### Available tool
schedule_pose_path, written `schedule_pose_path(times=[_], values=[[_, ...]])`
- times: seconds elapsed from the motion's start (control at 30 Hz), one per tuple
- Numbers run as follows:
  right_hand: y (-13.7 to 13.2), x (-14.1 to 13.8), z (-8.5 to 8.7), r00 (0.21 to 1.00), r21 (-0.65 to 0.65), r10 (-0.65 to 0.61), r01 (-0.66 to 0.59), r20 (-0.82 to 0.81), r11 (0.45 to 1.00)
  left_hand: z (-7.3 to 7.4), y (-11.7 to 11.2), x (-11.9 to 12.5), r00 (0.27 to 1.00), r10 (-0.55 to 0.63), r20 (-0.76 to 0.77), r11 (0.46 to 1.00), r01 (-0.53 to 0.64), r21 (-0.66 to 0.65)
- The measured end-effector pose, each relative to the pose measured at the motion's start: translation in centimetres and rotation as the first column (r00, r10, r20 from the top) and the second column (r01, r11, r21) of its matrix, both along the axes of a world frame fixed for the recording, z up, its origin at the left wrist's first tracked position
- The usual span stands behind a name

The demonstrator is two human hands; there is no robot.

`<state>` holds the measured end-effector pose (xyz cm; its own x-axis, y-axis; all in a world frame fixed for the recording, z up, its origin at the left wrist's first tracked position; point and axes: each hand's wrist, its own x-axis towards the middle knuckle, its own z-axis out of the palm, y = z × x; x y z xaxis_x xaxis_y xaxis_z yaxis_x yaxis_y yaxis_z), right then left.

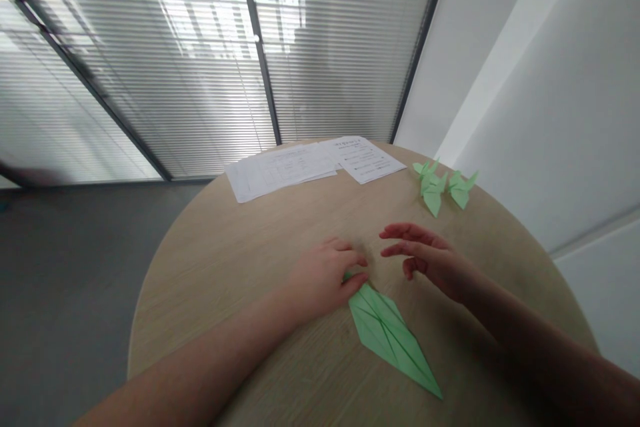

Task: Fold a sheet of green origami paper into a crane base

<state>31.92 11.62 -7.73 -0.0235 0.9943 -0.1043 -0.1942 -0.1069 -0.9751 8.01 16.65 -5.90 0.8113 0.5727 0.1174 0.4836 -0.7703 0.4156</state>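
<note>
A green sheet of origami paper (387, 330), folded into a long kite-like shape with creases, lies on the table with its narrow point towards the lower right. My left hand (330, 280) is closed at the paper's far end; a bit of green shows between thumb and forefinger, and the fingers cover the rest of that tip. To the right and apart from the paper, my right hand (425, 255) hovers over the table, fingers apart and holding nothing.
The round wooden table (220, 260) has several printed sheets (285, 170) at its far edge. Folded green paper cranes (433, 190) stand at the far right, near the white wall (565, 113). Glass panels with blinds (210, 80) rise behind the table.
</note>
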Motion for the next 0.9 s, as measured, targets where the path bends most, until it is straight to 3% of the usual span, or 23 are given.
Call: schedule_pose_path(times=[0.07, 0.17, 0.4, 0.5, 0.57, 0.67, 0.8, 0.9], values=[[0.3, 0.4, -0.1, 0.997, 0.001, -0.071, 0.071, 0.009, 0.998, 0.2, -0.1, -0.1, 0.992, -0.120, -0.026, 0.992, 0.121, 0.036], [0.7, 1.1, -0.3, 0.991, -0.002, -0.133, 0.133, -0.011, 0.991, 0.2, -0.1, -0.1, 0.978, -0.197, -0.067, 0.979, 0.201, 0.047], [1.2, 1.7, -0.9, 0.986, -0.021, -0.167, 0.167, 0.016, 0.986, -0.6, 0.5, 0.1, 0.975, -0.208, -0.080, 0.978, 0.208, 0.001], [1.4, 1.8, -1.1, 0.971, 0.057, -0.200, 0.194, 0.132, 0.979, -0.4, 0.8, -0.2, 0.977, -0.211, -0.002, 0.977, 0.211, 0.001], [1.6, 1.8, -1.3, 0.950, 0.129, -0.234, 0.210, 0.205, 0.969, 0.0, 1.0, -0.5, 0.975, -0.203, 0.085, 0.978, 0.198, 0.064], [1.8, 2.0, -1.4, 0.937, 0.168, -0.240, 0.202, 0.253, 0.965, 0.5, 1.3, -1.2, 0.954, -0.189, 0.232, 0.954, 0.122, 0.275], [1.8, 2.4, -1.6, 0.936, 0.109, -0.144, 0.114, 0.320, 0.987, 0.4, 1.4, -1.6, 0.912, -0.238, 0.334, 0.836, 0.017, 0.549], [1.7, 2.5, -2.1, 0.916, 0.083, -0.037, 0.004, 0.400, 0.997, -0.1, 1.5, -1.4, 0.915, -0.288, 0.282, 0.788, 0.058, 0.614]])
